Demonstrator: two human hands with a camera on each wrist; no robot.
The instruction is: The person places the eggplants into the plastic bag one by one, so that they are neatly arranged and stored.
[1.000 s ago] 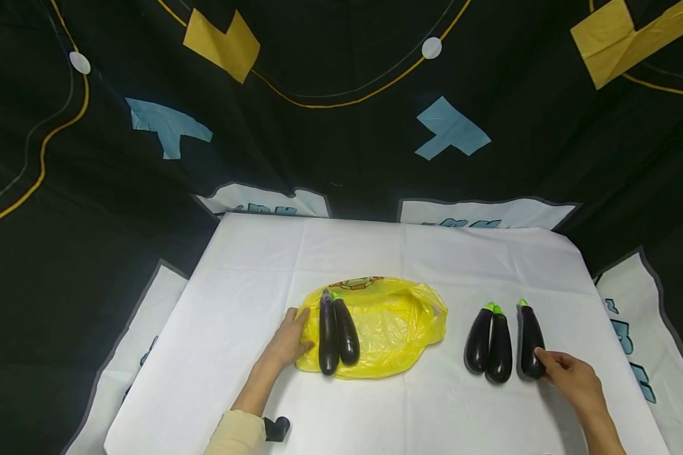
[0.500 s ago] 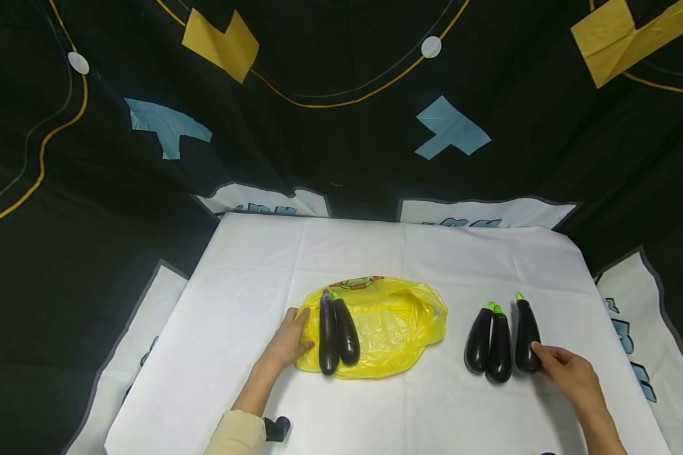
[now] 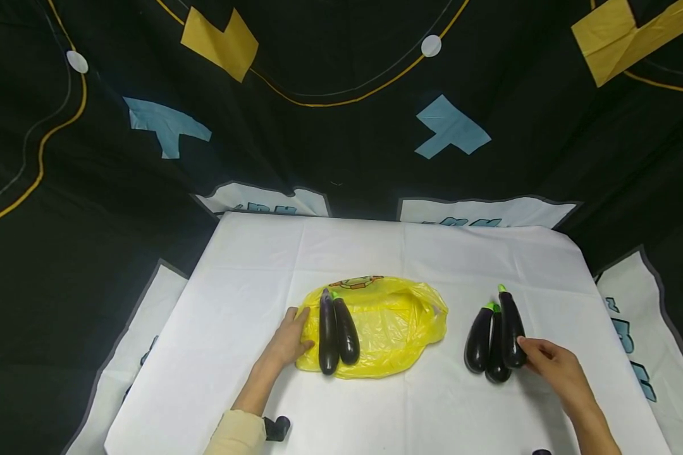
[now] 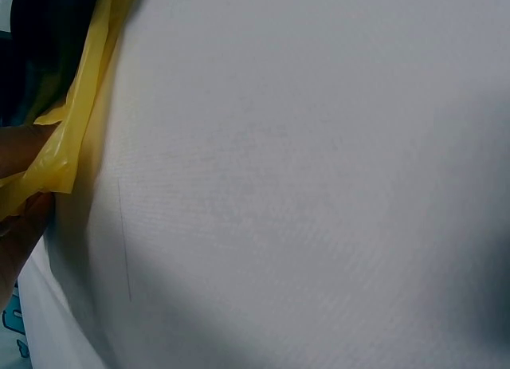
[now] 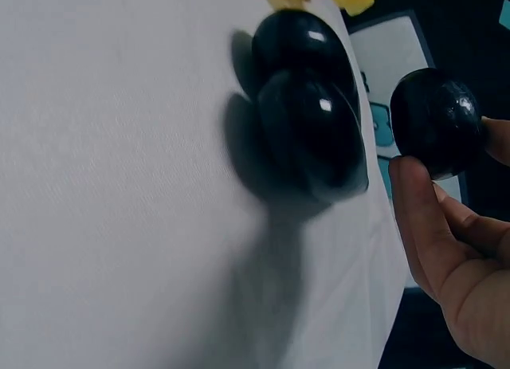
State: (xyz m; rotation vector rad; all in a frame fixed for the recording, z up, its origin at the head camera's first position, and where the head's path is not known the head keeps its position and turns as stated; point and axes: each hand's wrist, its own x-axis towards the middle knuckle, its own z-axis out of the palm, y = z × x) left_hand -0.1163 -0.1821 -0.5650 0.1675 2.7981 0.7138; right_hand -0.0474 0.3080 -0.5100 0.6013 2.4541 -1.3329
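Note:
A yellow plastic bag [image 3: 398, 335] lies flat on the white-covered table, with two dark eggplants, a left one [image 3: 328, 335] and a right one [image 3: 347, 332], on its left part. My left hand [image 3: 289, 338] pinches the bag's left edge [image 4: 64, 158] between thumb and fingers. Over on the right, my right hand [image 3: 554, 366] holds an eggplant [image 3: 512, 328] near its thick lower end. In the right wrist view that held eggplant [image 5: 434, 118] is lifted off the table, fingers [image 5: 418, 202] against it. Close beside it, two more eggplants [image 3: 478, 341] lie together, one partly covered by it.
The white tablecloth [image 3: 404, 411] runs on in front of the bag and behind it. A black curtain [image 3: 341, 151] with yellow and blue shapes hangs behind the table. A small black device [image 3: 277, 430] shows at the left wrist.
My right hand has raised the rightmost eggplant and moved it left, now overlapping the neighbouring one in the head view. The left hand and the bag have stayed put.

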